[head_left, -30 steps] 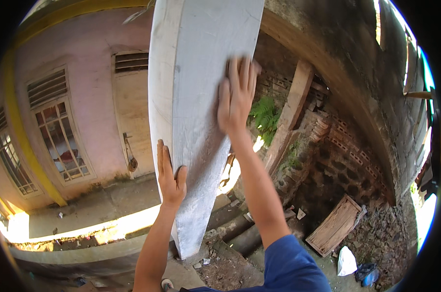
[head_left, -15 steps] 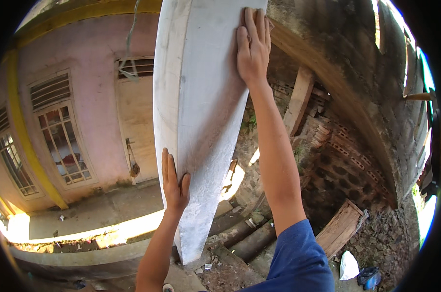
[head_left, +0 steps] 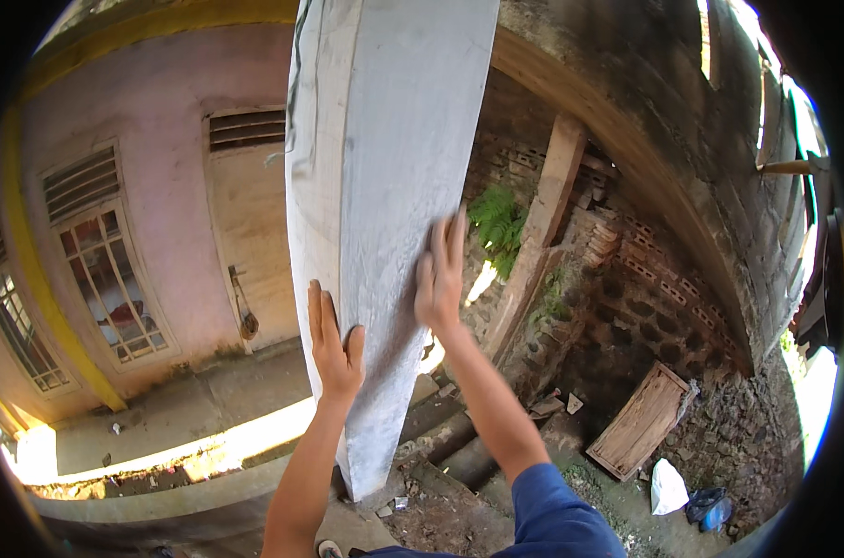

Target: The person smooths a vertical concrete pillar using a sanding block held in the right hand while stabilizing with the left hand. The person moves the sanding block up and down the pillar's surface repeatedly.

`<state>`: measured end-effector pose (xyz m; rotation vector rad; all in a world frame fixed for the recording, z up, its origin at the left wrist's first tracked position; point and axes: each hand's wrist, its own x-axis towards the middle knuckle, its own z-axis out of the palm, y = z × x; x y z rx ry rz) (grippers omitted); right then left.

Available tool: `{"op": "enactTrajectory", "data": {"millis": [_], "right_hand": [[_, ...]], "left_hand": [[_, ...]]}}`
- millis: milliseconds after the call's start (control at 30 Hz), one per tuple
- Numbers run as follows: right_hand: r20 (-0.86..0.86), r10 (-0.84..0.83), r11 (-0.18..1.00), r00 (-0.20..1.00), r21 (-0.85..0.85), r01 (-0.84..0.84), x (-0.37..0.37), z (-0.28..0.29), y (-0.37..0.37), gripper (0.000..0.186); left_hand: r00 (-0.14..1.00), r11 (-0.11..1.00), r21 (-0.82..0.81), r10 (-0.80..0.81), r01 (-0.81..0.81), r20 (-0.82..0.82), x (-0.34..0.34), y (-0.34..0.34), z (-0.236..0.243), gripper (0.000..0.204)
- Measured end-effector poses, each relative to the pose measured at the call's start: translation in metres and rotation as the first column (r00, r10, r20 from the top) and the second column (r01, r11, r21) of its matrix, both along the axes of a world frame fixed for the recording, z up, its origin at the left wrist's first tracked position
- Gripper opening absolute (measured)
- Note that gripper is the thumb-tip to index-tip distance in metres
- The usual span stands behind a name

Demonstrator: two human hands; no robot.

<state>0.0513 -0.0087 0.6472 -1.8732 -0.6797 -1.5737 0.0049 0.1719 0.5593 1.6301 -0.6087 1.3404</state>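
Observation:
A tall pillar (head_left: 399, 139), painted whitish grey, rises straight in front of me. Low on its left side rests my left hand (head_left: 336, 349), its fingers stretched upward along the pillar's corner and its thumb apart. My right hand (head_left: 442, 274) lies on the right edge of the front face, a little higher than the left, with straight fingers slightly smeared by motion. Neither hand holds anything that I can see. A dark smudge of shadow runs down the face beside my right hand.
To the left stands a pink wall (head_left: 171, 112) with windows and a pale door (head_left: 254, 232). Wooden post (head_left: 548, 223), green fern (head_left: 498, 221) and rubble lie to the right. A wooden panel (head_left: 643, 418), white bag (head_left: 667, 488) and dark bag (head_left: 706, 504) are on the ground.
My right hand has slid down the pillar from near its top to about mid-height. My left hand stays in nearly the same place. The view has shifted slightly.

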Motion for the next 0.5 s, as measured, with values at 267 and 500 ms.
{"op": "enactTrajectory", "data": {"millis": [267, 500], "right_hand": [[0.215, -0.048, 0.997, 0.975, 0.068, 0.034, 0.014, 0.204, 0.0, 0.052], [-0.013, -0.252, 0.967, 0.968, -0.04, 0.251, -0.007, -0.09, 0.008, 0.057]], "left_hand": [[0.999, 1.0, 0.021, -0.01, 0.01, -0.034, -0.002, -0.005, -0.005, 0.065], [0.999, 0.999, -0.019, -0.035, 0.035, -0.008, 0.0, -0.007, -0.005, 0.064]]}}
